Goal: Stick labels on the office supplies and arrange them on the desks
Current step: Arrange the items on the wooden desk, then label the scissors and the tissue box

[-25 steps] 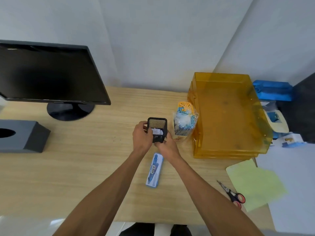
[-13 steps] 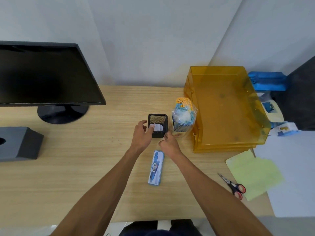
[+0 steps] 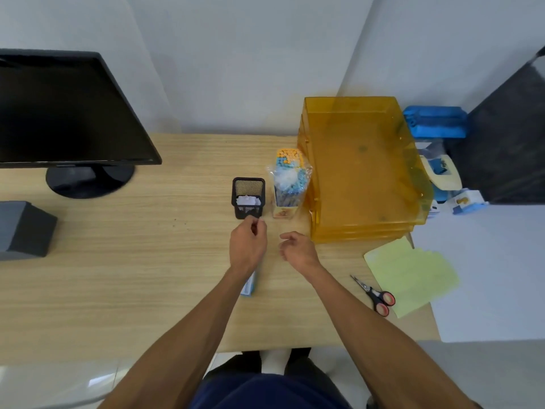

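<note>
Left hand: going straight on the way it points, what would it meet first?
Most likely the black mesh pen holder, standing just beyond the fingertips of the left hand; depth is unclear.

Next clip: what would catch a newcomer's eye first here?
The stack of amber letter trays at the right rear of the desk dominates, opposite the big black monitor on the left. Between them, the black mesh pen holder with a white label stands mid-desk, the left hand and right hand just in front.
</note>
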A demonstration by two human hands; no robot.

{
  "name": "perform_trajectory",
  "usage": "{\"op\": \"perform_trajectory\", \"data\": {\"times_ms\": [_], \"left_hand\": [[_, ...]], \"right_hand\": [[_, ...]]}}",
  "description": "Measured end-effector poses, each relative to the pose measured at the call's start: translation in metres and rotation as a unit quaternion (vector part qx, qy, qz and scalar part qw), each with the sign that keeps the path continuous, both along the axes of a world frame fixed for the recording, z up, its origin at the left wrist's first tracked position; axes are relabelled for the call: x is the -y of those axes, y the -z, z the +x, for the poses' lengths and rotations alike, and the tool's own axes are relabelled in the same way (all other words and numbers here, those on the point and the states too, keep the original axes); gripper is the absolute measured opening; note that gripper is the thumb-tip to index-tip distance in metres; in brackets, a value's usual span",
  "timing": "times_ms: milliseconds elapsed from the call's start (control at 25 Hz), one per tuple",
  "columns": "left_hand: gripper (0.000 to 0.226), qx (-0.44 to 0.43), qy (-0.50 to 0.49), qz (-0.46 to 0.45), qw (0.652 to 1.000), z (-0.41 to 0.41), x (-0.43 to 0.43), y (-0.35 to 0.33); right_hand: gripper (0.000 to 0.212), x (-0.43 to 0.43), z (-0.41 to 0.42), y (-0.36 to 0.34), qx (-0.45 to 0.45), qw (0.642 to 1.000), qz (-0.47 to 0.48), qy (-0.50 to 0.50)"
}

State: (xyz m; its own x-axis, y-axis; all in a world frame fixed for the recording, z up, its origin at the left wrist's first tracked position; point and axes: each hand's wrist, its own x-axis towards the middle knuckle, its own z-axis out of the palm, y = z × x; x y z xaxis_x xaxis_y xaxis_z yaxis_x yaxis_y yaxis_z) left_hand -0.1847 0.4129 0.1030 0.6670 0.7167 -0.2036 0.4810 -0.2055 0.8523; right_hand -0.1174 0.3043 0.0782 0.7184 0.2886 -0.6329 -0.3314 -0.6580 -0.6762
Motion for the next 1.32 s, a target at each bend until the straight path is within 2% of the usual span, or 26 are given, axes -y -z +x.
{"op": "perform_trajectory", "data": {"times_ms": [160,240,360,520,640,840,1040,1160,1240,1320], "left_hand": [[0.025,-0.026,0.125,0.011,0.992,0.002,0.057,0.005],[0.019,-0.043,0.207,0.007,0.977,0.007,0.086,0.013],[0.016,-0.091,0.334,0.04,0.937,0.018,0.134,0.027],[0.045,-0.148,0.446,0.085,0.879,0.03,0.189,0.042],[0.056,-0.199,0.464,0.121,0.855,0.035,0.212,0.051],[0.042,-0.21,0.453,0.222,0.837,0.039,0.217,0.057],[0.025,-0.233,0.445,0.344,0.793,0.04,0.211,0.059],[0.026,-0.23,0.468,0.35,0.778,0.036,0.207,0.062],[0.021,-0.225,0.466,0.315,0.796,0.029,0.202,0.062],[0.015,-0.218,0.464,0.251,0.821,0.026,0.189,0.062]], "right_hand": [[0.025,0.054,-0.004,-0.001,-0.01,0.999,0.005,0.039],[0.026,0.085,-0.004,0.0,0.03,0.998,-0.012,0.046],[0.027,0.144,-0.001,-0.002,0.125,0.989,-0.078,0.024],[0.038,0.218,0.006,0.005,0.185,0.948,-0.24,-0.094],[0.045,0.25,0.006,0.015,0.176,0.931,-0.282,-0.149],[0.03,0.252,0.012,0.02,0.229,0.907,-0.29,-0.2],[0.038,0.249,0.019,0.021,0.255,0.884,-0.272,-0.282],[0.036,0.247,0.024,0.017,0.277,0.859,-0.274,-0.332],[0.032,0.243,0.025,0.015,0.276,0.857,-0.258,-0.351],[0.021,0.238,0.025,0.011,0.248,0.879,-0.209,-0.349]]}}
